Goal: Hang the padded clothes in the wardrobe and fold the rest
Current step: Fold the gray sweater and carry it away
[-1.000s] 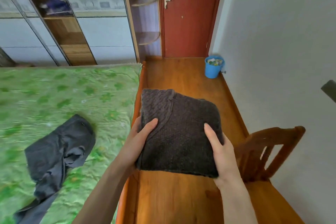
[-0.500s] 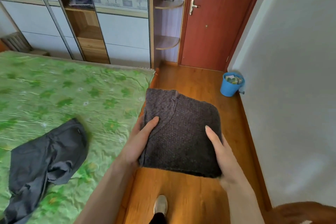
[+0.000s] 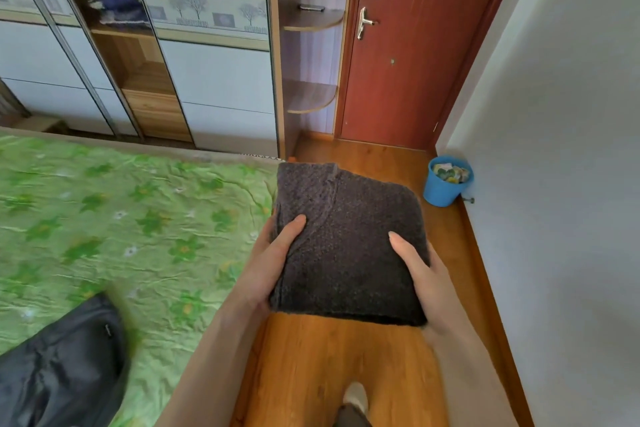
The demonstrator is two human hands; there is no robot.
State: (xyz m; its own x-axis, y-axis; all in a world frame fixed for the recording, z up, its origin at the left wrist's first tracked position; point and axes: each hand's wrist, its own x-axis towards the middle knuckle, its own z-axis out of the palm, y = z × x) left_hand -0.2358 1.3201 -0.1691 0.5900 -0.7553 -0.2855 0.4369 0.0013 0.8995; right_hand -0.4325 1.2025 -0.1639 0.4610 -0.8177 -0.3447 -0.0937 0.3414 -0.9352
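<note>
A folded dark brown knitted sweater (image 3: 349,246) is held flat in front of me, above the wooden floor beside the bed. My left hand (image 3: 273,260) grips its left edge, thumb on top. My right hand (image 3: 420,270) grips its right edge, thumb on top as well. A dark grey padded garment (image 3: 59,367) lies crumpled on the green bedspread at the lower left. The wardrobe (image 3: 145,55) stands ahead, with an open wooden shelf section that holds folded blue clothes (image 3: 117,7).
The bed with a green flowered cover (image 3: 121,225) fills the left. A red door (image 3: 415,45) is shut ahead, with corner shelves (image 3: 311,55) beside it. A blue bucket (image 3: 446,184) stands by the right wall. My foot (image 3: 353,402) is on the floor below.
The view has swung left and forward towards the wardrobe; the chair has dropped out of sight. Both hands keep the same grip on the sweater. The grey garment has slid to the lower left.
</note>
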